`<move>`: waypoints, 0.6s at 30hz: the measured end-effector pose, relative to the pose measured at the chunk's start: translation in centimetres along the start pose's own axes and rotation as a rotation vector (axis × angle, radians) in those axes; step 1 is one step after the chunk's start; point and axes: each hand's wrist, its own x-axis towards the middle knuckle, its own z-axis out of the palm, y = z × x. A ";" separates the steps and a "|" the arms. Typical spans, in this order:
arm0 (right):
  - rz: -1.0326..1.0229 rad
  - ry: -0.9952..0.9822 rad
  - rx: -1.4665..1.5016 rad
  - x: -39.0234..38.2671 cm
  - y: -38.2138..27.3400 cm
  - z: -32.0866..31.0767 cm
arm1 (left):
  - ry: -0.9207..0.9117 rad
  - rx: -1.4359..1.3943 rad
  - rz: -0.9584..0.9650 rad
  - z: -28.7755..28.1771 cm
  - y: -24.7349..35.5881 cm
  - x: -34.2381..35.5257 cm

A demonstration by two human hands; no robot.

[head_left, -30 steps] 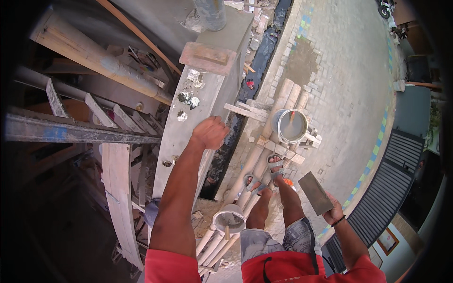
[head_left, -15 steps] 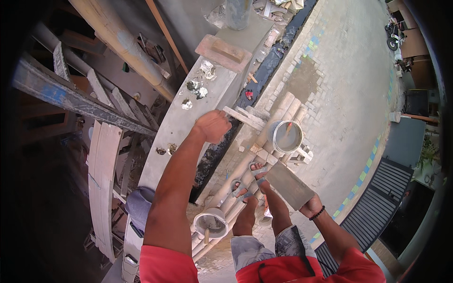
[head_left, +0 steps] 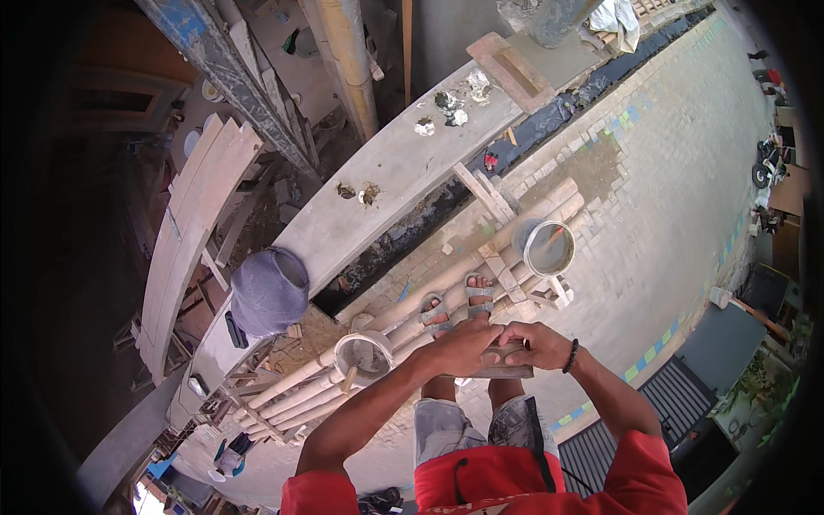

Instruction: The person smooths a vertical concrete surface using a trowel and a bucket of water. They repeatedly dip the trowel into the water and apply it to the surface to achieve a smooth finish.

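Both my hands meet in front of my shorts at a flat plastering float (head_left: 502,372). My right hand (head_left: 538,347) is closed round its handle side, thumb and fingers bent. My left hand (head_left: 468,345) has its fingers closed against the float's left part; its fingertips are partly hidden. Just ahead of my sandalled feet stands a bucket (head_left: 549,249) with greyish water and a stick-like tool in it. Left of my left forearm is another bucket (head_left: 364,355), with a tool handle leaning over its rim. A second float (head_left: 512,72) lies on the plastered wall top (head_left: 386,180).
I stand on bamboo poles (head_left: 300,390) laid beside a dark drainage channel (head_left: 412,227). A grey-purple cloth cap (head_left: 270,292) and a dark phone (head_left: 235,330) rest on the wall. Wooden boards (head_left: 193,232) lean to the left. Paving (head_left: 678,197) stretches right.
My left hand has left the wall edge and come back to the float. My right hand has drawn the float in toward my body and tilted it. The view has turned.
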 end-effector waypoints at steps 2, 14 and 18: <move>0.032 -0.064 -0.089 1.8 -0.7 0.9 | 0.125 -0.010 0.009 1.7 -1.2 -2.1; -0.276 0.043 -0.454 9.9 -2.2 4.1 | 0.545 -0.214 -0.321 7.4 -9.6 -9.7; 0.053 0.230 -0.354 9.8 -0.6 0.6 | 0.785 -0.697 -0.489 13.2 -16.8 -13.5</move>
